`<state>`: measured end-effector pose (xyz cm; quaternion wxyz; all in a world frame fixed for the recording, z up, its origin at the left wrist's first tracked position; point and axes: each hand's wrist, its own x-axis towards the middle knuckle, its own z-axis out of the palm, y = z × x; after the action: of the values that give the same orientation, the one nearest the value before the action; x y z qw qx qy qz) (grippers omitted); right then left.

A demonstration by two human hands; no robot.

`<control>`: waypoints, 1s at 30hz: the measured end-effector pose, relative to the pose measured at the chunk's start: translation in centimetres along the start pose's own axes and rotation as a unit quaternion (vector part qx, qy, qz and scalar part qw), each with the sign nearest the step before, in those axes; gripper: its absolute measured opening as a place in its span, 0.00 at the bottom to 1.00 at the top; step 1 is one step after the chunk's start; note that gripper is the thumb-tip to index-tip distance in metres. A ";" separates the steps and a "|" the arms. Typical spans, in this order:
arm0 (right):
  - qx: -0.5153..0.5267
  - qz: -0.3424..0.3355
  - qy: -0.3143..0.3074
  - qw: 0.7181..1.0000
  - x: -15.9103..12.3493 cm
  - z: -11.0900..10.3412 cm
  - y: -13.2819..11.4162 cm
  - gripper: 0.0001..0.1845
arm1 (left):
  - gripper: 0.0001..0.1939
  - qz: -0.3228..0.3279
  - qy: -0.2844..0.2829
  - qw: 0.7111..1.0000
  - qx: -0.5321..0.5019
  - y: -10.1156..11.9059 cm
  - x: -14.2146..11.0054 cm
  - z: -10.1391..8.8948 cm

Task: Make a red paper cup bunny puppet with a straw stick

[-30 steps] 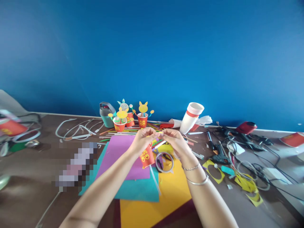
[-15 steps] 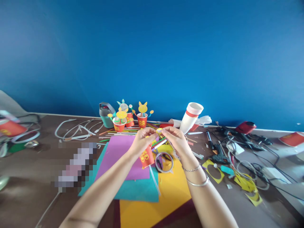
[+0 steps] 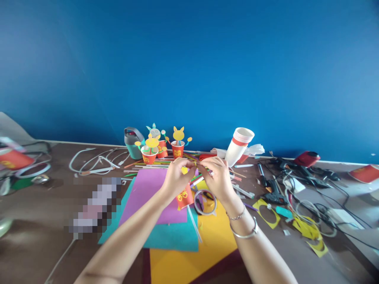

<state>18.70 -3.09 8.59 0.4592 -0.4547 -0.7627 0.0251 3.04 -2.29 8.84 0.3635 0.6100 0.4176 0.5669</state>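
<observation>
My left hand (image 3: 175, 176) and my right hand (image 3: 217, 177) meet above the coloured sheets, fingertips pinched together on a small yellow paper piece (image 3: 184, 170) and a thin straw between them. A red paper cup (image 3: 184, 196) lies on its side just below my left hand, on the purple sheet (image 3: 148, 193). A roll of clear tape (image 3: 205, 202) rests on the yellow sheet (image 3: 189, 256) under my right wrist. Two bracelets sit on my right wrist.
Three finished red cups with yellow paper animals (image 3: 161, 145) stand at the back beside a grey container (image 3: 132, 141). A stack of paper cups (image 3: 239, 146) leans at the back right. A glue gun (image 3: 274, 188), cables and yellow scraps (image 3: 308, 230) clutter the right; white cables (image 3: 94, 159) lie left.
Both hands have drawn slightly closer together and shifted a little away from me, still pinching the small piece. The red cup stays under the left hand.
</observation>
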 end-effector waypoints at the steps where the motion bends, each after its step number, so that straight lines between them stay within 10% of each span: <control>1: 0.012 0.002 -0.005 1.000 0.0 0.0 0.1 0.08 | 0.07 0.012 -0.002 1.000 0.012 0.0 0.0 0.0; 11: 0.133 0.057 -0.052 0.988 0.5 -0.7 0.3 0.08 | 0.07 0.058 -0.034 0.994 0.090 0.2 0.1 -0.3; 18: 0.296 0.220 -0.085 0.925 0.7 -0.5 0.6 0.15 | 0.03 0.051 -0.062 0.994 0.080 0.3 -0.1 -0.4; 30: 0.291 0.207 -0.067 0.931 0.5 -0.6 0.1 0.14 | 0.05 0.074 -0.069 0.990 0.095 0.3 -0.1 -0.6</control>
<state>19.12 -2.93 9.29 0.5042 -0.4460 -0.6396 0.3711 2.50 -2.47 9.11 0.2888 0.7084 0.3974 0.5068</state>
